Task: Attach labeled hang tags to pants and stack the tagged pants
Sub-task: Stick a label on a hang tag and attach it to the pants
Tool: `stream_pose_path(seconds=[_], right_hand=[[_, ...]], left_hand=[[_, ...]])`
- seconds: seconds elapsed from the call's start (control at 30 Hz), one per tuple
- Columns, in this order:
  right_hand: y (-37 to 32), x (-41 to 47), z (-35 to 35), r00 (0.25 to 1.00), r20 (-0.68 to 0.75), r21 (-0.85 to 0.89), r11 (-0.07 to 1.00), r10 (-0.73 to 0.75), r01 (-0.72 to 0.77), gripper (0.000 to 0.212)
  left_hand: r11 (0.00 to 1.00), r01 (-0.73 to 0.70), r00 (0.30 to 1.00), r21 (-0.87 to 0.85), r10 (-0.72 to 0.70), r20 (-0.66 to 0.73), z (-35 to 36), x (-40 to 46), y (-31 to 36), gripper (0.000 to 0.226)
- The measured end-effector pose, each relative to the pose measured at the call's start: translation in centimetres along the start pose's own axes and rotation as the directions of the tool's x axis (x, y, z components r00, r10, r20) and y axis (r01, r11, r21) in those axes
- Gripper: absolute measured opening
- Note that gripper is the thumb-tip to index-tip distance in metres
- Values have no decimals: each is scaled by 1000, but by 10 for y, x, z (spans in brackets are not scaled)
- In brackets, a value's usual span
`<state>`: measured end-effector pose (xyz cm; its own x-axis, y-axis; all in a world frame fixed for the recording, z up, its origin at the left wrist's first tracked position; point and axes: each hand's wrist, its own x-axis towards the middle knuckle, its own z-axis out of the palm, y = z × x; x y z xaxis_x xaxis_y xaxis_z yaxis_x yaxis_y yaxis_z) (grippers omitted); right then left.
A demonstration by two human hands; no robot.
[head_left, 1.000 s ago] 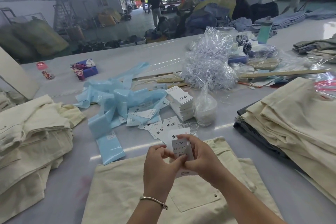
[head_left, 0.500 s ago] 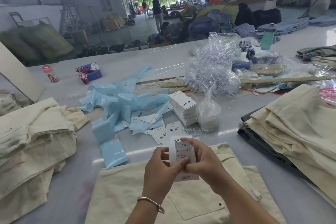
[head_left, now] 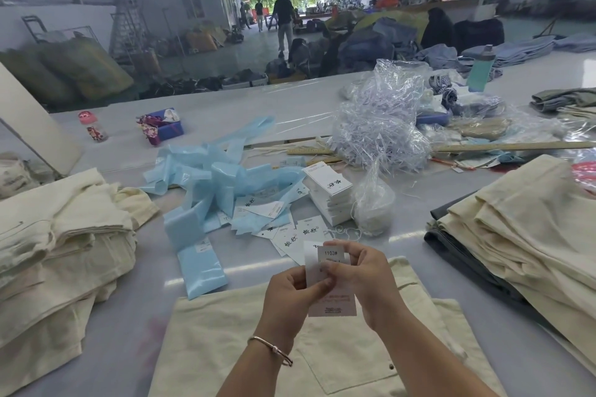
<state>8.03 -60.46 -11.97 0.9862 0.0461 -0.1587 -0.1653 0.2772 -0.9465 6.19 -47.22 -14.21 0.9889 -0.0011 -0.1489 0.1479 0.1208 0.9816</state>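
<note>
Both hands are holding one hang tag (head_left: pixel 332 295) upright above the cream pants (head_left: pixel 322 348) lying on the desk (head_left: pixel 113 364), its long axis running away from the person. The left hand (head_left: pixel 292 292) and right hand (head_left: pixel 364 280) are pinching it with curled fingers (head_left: pixel 325 267), over a white label (head_left: pixel 329 255) reading 1103#. Two stacks of cream pants are lying aside, one stack at the left (head_left: pixel 58 251) and one stack at the right (head_left: pixel 522 235).

your left hand (head_left: pixel 292 292) and right hand (head_left: pixel 362 280) are raised close together, forearms converging from below. both sets of fingers (head_left: pixel 317 284) are curled and pinching a hang tag (head_left: pixel 329 267) between them, thumbs meeting at the tag's middle. your left wrist wears a bangle (head_left: pixel 274 350).
</note>
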Motion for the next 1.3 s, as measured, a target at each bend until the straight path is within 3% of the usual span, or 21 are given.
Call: stream_pose_path(seconds=[0.47, 0.53, 0.6, 0.7, 0.9, 0.97, 1.07, 1.17, 1.3], right_hand=[[14, 15, -6, 984, -133, 99, 990, 115, -102, 8], [17, 15, -9, 982, -164, 61, 995, 94, -85, 6], [21, 15, -14, 984, -178, -83, 996, 26, -42, 4], [30, 14, -18, 995, -101, -239, 971, -18, -7, 4], [44, 23, -38, 991, 72, -211, 972, 117, -100, 13], [50, 36, -50, 997, 76, -442, 897, 21, 15, 14], [54, 65, -73, 990, -11, -829, 555, -139, 69, 18], [56, 101, -92, 983, -54, -920, 393, -175, 20, 17], [66, 139, -86, 999, -20, -953, 304, -28, -11, 16]], left_hand=[[1000, 27, 984, 4, -27, 173, -5, 0, -6, 28], [998, 54, 984, 42, -61, 169, -3, 0, -8, 29], [995, 77, 989, 71, -85, 124, 0, 2, -11, 31], [993, 120, 991, 3, -120, 56, 3, 8, -15, 27], [949, 275, 961, -156, -273, 33, 10, 17, -30, 30], [944, 282, 956, -174, -291, -30, 11, 20, -37, 31], [940, 273, 938, -203, -307, -159, 7, 24, -46, 26], [942, 290, 910, -170, -326, -254, -3, 27, -54, 26], [936, 313, 869, -161, -350, -350, -15, 27, -61, 22]])
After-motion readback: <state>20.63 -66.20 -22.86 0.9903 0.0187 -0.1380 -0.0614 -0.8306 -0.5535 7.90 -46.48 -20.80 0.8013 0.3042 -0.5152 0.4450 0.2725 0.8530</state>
